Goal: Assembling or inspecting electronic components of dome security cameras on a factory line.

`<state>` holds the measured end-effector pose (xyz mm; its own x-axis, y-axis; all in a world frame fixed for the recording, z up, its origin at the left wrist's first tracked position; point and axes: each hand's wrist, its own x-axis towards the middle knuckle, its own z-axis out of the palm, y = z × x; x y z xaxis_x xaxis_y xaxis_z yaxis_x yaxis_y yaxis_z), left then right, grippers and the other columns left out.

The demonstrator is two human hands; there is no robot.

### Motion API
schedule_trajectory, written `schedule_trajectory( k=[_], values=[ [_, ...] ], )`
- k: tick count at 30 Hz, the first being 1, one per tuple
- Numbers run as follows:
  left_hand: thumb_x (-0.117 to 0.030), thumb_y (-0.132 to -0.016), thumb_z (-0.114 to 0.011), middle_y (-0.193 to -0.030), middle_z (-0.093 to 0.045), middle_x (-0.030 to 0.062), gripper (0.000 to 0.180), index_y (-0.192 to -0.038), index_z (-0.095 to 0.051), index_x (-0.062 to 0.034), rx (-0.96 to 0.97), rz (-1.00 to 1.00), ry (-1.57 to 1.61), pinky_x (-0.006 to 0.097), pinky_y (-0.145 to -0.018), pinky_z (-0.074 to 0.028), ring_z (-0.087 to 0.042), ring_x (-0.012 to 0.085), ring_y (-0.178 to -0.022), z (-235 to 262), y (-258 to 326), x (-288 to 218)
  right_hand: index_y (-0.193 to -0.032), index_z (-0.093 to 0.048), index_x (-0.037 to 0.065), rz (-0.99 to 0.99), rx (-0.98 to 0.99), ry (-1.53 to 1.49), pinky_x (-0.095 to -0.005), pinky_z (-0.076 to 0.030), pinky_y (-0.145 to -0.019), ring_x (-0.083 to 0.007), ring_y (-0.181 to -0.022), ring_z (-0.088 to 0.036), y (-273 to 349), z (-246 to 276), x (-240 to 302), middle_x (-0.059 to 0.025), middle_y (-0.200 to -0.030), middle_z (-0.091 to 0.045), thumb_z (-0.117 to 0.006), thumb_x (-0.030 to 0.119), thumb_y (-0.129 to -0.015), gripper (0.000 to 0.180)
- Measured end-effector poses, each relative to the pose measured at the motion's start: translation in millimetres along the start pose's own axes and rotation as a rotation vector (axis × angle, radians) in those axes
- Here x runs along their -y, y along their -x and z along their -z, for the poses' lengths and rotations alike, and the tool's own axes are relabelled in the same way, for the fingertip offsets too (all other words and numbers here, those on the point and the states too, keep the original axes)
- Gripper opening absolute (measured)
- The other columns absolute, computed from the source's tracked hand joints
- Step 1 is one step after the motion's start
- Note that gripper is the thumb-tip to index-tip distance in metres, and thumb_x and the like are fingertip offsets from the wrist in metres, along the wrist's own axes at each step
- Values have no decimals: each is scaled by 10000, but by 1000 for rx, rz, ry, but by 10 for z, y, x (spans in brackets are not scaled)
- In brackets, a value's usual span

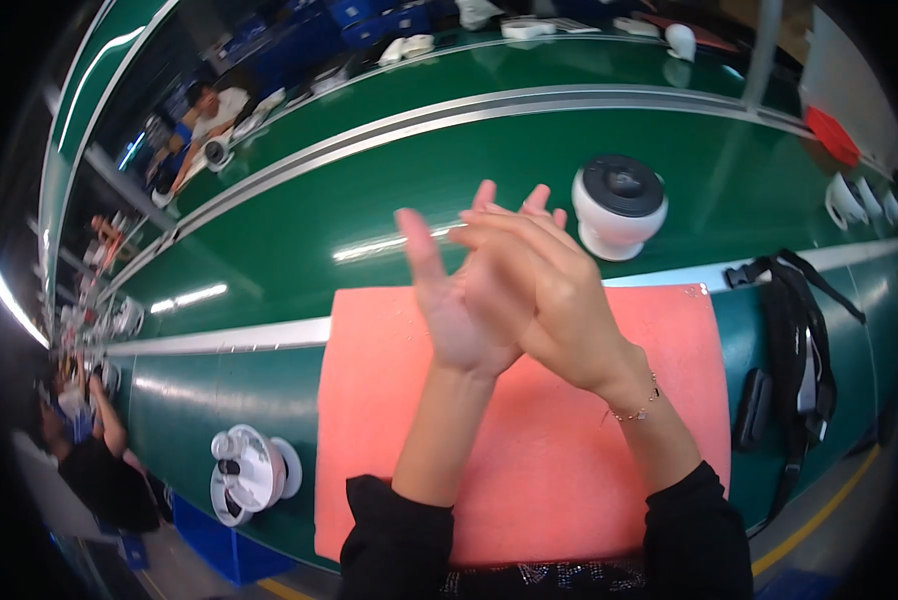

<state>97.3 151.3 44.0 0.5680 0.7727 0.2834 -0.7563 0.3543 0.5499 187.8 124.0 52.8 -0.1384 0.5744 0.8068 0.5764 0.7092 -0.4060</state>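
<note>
Above the pink foam mat (389, 440) my two hands are pressed together, and I see nothing held between them. My left hand (447, 315) is open, with its thumb up and its fingers stretched out beyond the other hand. Across its palm lies my right hand (561, 290), its fingers extended and slightly blurred; a thin beaded bracelet circles that wrist. Beyond my right hand, a white rounded device (609, 232) with a black disc-shaped top stands upright on the green conveyor belt (389, 170). Neither hand touches it.
White round housing parts (259, 470) lie left of the mat. On the right are a black strap bundle (794, 340) and a black oblong case (754, 408). A metal rail edges the belt. White curved parts (849, 203) and a red tray (831, 135) sit far right. People work at left.
</note>
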Motion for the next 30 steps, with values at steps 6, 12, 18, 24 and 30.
schedule_trajectory(
  k=[6, 12, 18, 24, 30],
  values=[
    [-706, -755, -379, -1423, 4, 129, 906, -1381, 56, -217, 134, 229, 129, 446, -1045, -104, -11, 240, -1318, -31, 424, -160, -1011, -563, -44, -292, -204, -343, -297, -441, -789, -152, -758, -580, 43, 69, -75, -67, -703, -621, -388, 104, -887, 260],
    [-223, -757, -617, -1322, -205, 101, 828, -1358, -48, -185, -733, -117, -145, 470, -1004, -248, -243, 278, -1246, -272, 1747, -795, -769, -571, -56, -296, -213, -157, -303, -477, -750, -116, -666, -554, -28, 271, 77, -105, -829, -608, -331, 178, -949, 380],
    [-176, -770, -595, -1234, -253, 202, 655, -1273, -200, -35, -1282, -666, 155, 426, -983, -322, -372, 277, -1123, 168, 2992, -1008, -869, -594, -39, -275, -21, -264, -275, -465, -700, -91, -586, -530, 4, 67, 214, -61, -662, -573, -363, 152, -931, 307],
    [-102, -846, -492, -1253, -340, 196, 443, -1230, -299, 5, -998, -524, -137, 461, -1024, -309, -338, 320, -1194, 676, 3427, -1330, -825, -613, -23, -257, 112, -245, -223, -387, -520, -100, -520, -521, 42, -60, 483, -49, -545, -540, -457, 99, -868, 202],
    [-1, -802, -458, -1266, -342, 171, 513, -1267, -241, -7, -1052, -422, -302, 438, -1012, -340, -376, 296, -1188, 800, 3144, -1535, -836, -606, -28, -234, 151, -254, -219, -414, -538, -123, -558, -561, 15, 70, 627, -75, -606, -574, -498, 33, -825, 124]
  ],
)
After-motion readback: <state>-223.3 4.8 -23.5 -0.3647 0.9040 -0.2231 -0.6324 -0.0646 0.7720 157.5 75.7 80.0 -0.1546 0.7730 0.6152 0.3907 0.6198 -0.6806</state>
